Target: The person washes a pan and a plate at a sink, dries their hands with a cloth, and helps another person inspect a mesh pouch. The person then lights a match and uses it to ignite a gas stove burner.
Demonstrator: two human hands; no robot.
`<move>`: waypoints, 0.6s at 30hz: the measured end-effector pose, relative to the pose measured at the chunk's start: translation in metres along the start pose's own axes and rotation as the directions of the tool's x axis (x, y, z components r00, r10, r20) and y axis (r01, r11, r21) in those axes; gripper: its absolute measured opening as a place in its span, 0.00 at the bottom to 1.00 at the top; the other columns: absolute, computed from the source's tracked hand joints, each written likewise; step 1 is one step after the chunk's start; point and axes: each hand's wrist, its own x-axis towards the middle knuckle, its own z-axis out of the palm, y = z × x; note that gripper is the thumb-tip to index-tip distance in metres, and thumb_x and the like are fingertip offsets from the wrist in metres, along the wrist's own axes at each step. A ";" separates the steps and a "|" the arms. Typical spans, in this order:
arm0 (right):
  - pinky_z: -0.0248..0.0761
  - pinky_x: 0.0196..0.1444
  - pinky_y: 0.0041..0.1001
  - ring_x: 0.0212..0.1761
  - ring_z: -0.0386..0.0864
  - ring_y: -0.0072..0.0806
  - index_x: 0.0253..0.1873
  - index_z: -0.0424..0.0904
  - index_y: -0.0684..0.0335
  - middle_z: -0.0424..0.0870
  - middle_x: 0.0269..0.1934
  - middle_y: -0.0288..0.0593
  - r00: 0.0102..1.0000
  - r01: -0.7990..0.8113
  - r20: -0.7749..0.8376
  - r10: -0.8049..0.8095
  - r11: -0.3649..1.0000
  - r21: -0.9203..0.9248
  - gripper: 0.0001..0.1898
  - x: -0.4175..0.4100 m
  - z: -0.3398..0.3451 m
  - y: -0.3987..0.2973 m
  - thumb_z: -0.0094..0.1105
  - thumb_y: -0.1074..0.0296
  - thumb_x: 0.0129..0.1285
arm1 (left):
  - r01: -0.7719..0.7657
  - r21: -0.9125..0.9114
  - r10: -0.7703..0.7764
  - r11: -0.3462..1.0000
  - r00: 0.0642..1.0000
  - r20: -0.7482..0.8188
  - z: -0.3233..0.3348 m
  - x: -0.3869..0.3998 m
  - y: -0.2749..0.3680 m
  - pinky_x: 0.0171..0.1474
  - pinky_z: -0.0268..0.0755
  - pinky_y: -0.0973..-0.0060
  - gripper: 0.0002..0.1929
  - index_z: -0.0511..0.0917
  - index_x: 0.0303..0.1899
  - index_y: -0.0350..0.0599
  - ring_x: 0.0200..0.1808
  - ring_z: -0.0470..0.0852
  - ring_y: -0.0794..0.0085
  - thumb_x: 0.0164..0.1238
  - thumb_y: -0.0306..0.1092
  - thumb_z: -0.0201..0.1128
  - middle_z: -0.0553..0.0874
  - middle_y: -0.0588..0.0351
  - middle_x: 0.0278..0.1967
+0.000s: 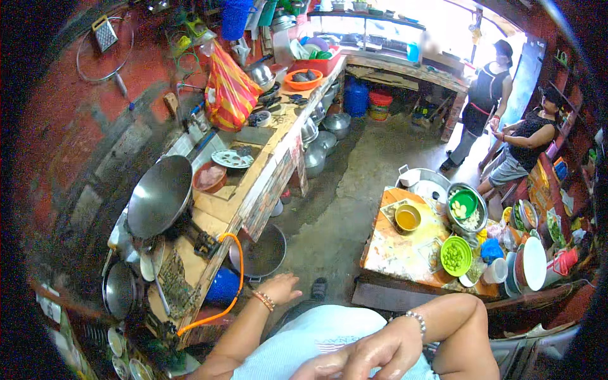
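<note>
My left hand (pixel 281 289), with a beaded bracelet at its wrist, hangs out over the floor with nothing in it. Just past its fingers stands a large metal pot (pixel 260 251), beside a blue round container (pixel 223 286) under the counter. In front of my light blue shirt (pixel 327 323), my right hand (pixel 380 349) is raised close to the camera. Its fingers bend downward and their tips run out of the picture's bottom edge, so whether it holds anything is hidden. On the counter at left, a large wok (pixel 160 197) rests tilted on a gas burner (pixel 206 244).
An orange gas hose (pixel 241 266) loops off the counter's edge. At right, a table (pixel 380 247) bears an amber bowl (pixel 407 217), a green bowl (pixel 456 256) and a metal basin (pixel 480 209). Two people, one standing (pixel 484 95) and one seated (pixel 527 133), are near the doorway.
</note>
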 end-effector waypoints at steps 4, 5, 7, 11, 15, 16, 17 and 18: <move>0.46 0.70 0.43 0.72 0.53 0.46 0.57 0.75 0.71 0.55 0.69 0.59 0.995 0.055 -0.088 -0.052 0.998 0.026 0.22 0.019 -0.039 -0.013 0.52 0.57 0.69 | -0.075 0.052 0.074 0.996 0.997 0.026 -0.037 0.051 -0.016 0.66 0.63 0.60 0.29 0.69 0.62 0.41 0.65 0.68 0.50 0.67 0.52 0.56 0.69 0.39 0.64; 0.45 0.70 0.43 0.72 0.53 0.46 0.57 0.75 0.71 0.55 0.69 0.59 0.995 0.056 -0.082 -0.052 0.997 0.052 0.22 0.025 -0.050 -0.017 0.53 0.57 0.69 | -0.077 0.061 0.074 0.995 0.996 0.049 -0.051 0.063 -0.016 0.66 0.62 0.60 0.29 0.69 0.62 0.41 0.66 0.67 0.50 0.67 0.52 0.56 0.68 0.39 0.65; 0.43 0.71 0.44 0.72 0.53 0.46 0.58 0.74 0.71 0.54 0.69 0.58 0.997 0.063 -0.057 -0.059 0.995 0.081 0.24 0.036 -0.072 -0.029 0.55 0.56 0.68 | -0.143 0.084 0.143 0.986 0.990 0.012 -0.067 0.092 -0.025 0.67 0.61 0.59 0.29 0.69 0.62 0.41 0.67 0.65 0.50 0.68 0.52 0.55 0.68 0.40 0.65; 0.39 0.71 0.46 0.74 0.48 0.46 0.58 0.74 0.70 0.48 0.72 0.57 0.978 0.163 -0.160 -0.135 0.971 0.175 0.23 0.036 -0.101 -0.045 0.61 0.60 0.63 | -0.242 0.112 0.237 0.964 0.970 0.052 -0.104 0.135 -0.036 0.69 0.59 0.58 0.29 0.68 0.63 0.41 0.70 0.61 0.50 0.68 0.53 0.53 0.67 0.41 0.66; 0.38 0.71 0.46 0.74 0.44 0.46 0.59 0.73 0.70 0.43 0.73 0.58 0.978 0.185 -0.094 -0.184 0.983 0.009 0.24 0.026 -0.139 -0.061 0.63 0.62 0.62 | -0.294 0.184 0.266 0.938 0.950 0.165 -0.104 0.179 -0.066 0.69 0.59 0.58 0.30 0.68 0.63 0.42 0.70 0.61 0.49 0.68 0.54 0.53 0.66 0.41 0.67; 0.37 0.71 0.46 0.74 0.44 0.46 0.59 0.73 0.70 0.43 0.73 0.58 0.976 0.191 -0.103 -0.193 0.981 -0.030 0.24 0.023 -0.142 -0.066 0.63 0.63 0.62 | -0.305 0.208 0.262 0.929 0.942 0.212 -0.105 0.190 -0.069 0.69 0.59 0.58 0.30 0.68 0.63 0.43 0.70 0.61 0.49 0.68 0.55 0.53 0.65 0.41 0.67; 0.37 0.71 0.46 0.74 0.44 0.46 0.59 0.73 0.70 0.43 0.73 0.58 0.973 0.194 -0.112 -0.201 0.979 -0.067 0.24 0.020 -0.145 -0.070 0.63 0.63 0.62 | -0.314 0.232 0.254 0.920 0.933 0.256 -0.108 0.202 -0.070 0.69 0.59 0.58 0.30 0.68 0.64 0.44 0.70 0.61 0.48 0.68 0.55 0.53 0.65 0.42 0.67; 0.37 0.71 0.46 0.74 0.44 0.45 0.59 0.73 0.70 0.42 0.74 0.58 0.971 0.196 -0.122 -0.208 0.976 -0.099 0.24 0.017 -0.147 -0.075 0.63 0.63 0.62 | -0.345 0.239 0.279 0.908 0.922 0.271 -0.113 0.213 -0.065 0.69 0.59 0.58 0.30 0.68 0.64 0.44 0.70 0.61 0.48 0.68 0.55 0.53 0.65 0.42 0.67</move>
